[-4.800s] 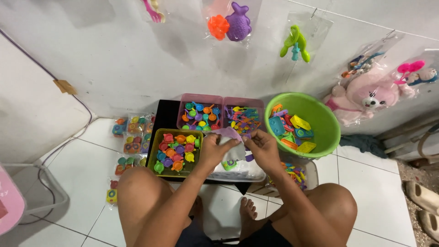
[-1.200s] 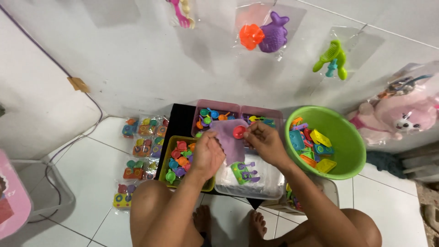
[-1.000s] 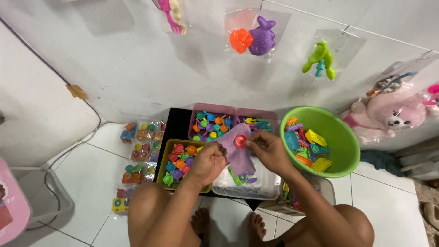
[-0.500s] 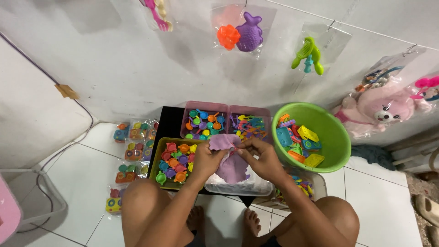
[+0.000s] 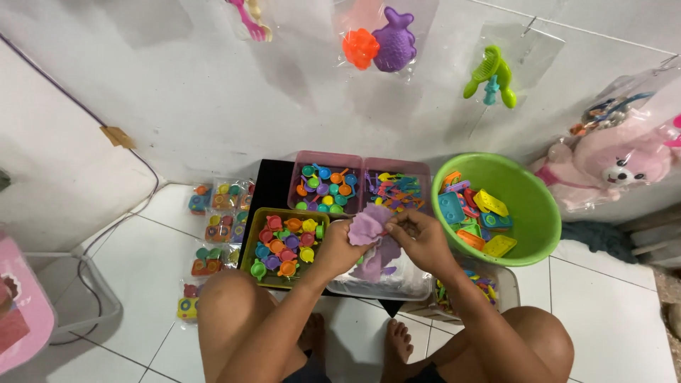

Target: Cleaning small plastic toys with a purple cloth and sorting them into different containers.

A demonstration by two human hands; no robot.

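From the head camera, the work looks partly done: filled clear packets of small toy pieces (image 5: 213, 230) lie on the floor tiles well out to the left of the left hand (image 5: 339, 245), while the trays remain full, so I judge much packing is left. Both hands meet over a clear plastic tub (image 5: 383, 280). The left hand is curled shut, gripping the soft lilac plastic bag (image 5: 369, 234) at its upper edge. The right hand (image 5: 418, 237) has its fingers pressed together, pinching the same bag's mouth just beside the left. A yellow tray of bright toy cups (image 5: 284, 245) sits touching the left wrist's outer side; a green round basin of toy stoves (image 5: 496, 213) stands near the right hand, beyond it.
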